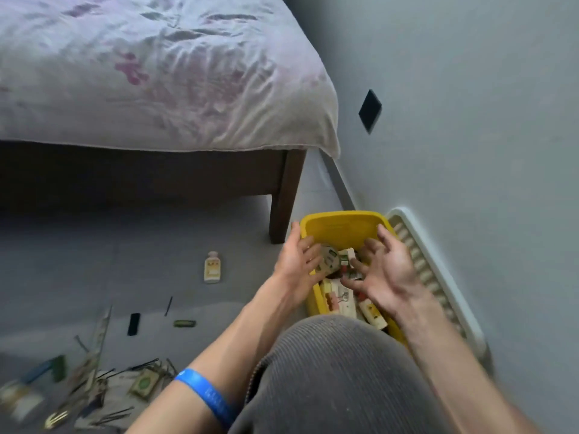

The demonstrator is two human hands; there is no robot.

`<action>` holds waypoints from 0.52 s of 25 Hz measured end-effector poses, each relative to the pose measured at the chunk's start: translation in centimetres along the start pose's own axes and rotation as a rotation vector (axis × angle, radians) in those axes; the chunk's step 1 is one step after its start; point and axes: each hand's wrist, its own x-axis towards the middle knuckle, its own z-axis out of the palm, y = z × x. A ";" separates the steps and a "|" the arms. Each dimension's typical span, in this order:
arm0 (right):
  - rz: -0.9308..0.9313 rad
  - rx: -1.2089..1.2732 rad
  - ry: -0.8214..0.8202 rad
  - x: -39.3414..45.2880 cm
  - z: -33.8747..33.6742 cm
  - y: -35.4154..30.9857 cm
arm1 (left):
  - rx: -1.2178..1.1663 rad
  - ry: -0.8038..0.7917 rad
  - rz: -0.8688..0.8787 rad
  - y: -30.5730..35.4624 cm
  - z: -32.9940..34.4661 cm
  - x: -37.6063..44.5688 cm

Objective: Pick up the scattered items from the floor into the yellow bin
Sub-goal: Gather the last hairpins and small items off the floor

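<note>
The yellow bin (340, 221) stands on the grey floor by the wall and holds several small boxes and tubes (341, 300). Both my hands hover over it with fingers spread. My left hand (296, 260) is at the bin's left rim, its fingertips against a beige packet with green labels (329, 258). My right hand (387, 275) is palm-in on the other side, and small boxes (348, 255) lie loose between the two palms. Still on the floor are a small cream bottle (213, 267), a black object (134, 324), a green one (185, 323) and a blurred heap of pins and packets (138, 379).
A bed with a pale patterned cover (156, 89) fills the top left, and its dark wooden leg (285, 198) stands just left of the bin. A white ridged tray (434, 278) leans along the wall right of the bin. My knee in grey corduroy (338, 374) hides the bin's near end.
</note>
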 end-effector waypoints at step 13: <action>0.298 -0.683 -0.203 11.2 16.4 20.4 | 0.070 0.874 0.179 0.7 -28.5 -4.0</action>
